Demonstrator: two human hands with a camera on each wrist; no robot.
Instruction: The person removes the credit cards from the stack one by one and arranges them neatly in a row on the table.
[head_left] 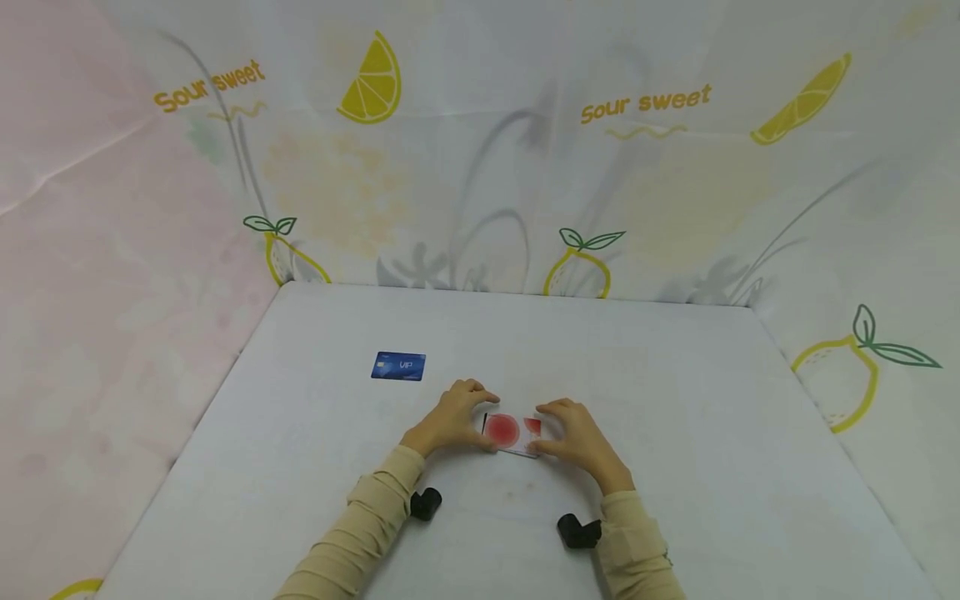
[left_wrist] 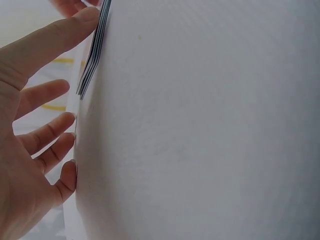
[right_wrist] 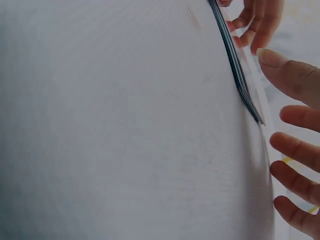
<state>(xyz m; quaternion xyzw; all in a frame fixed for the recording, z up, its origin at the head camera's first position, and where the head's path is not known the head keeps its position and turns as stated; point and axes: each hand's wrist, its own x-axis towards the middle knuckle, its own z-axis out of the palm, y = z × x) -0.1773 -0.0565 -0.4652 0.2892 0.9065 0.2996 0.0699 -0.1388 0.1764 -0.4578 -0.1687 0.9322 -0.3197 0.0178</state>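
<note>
A small stack of cards (head_left: 513, 434) lies on the white table in the head view, its top card white with a red circle. In the left wrist view the stack's layered edge (left_wrist: 95, 52) shows several thin cards. My left hand (head_left: 454, 419) is at its left side, with the thumb touching or almost touching the near corner and the other fingers spread. On the right side my right hand (head_left: 573, 437) curves about the stack, fingers apart. The right wrist view shows its thumb (right_wrist: 287, 72) close to the cards (right_wrist: 235, 65); contact is unclear.
A blue card marked VIP (head_left: 398, 366) lies farther back and to the left on the table (head_left: 675, 400). Black wrist devices (head_left: 579, 531) sit beside both sleeves. A cloth with lemon prints (head_left: 480, 167) rises behind and at the sides.
</note>
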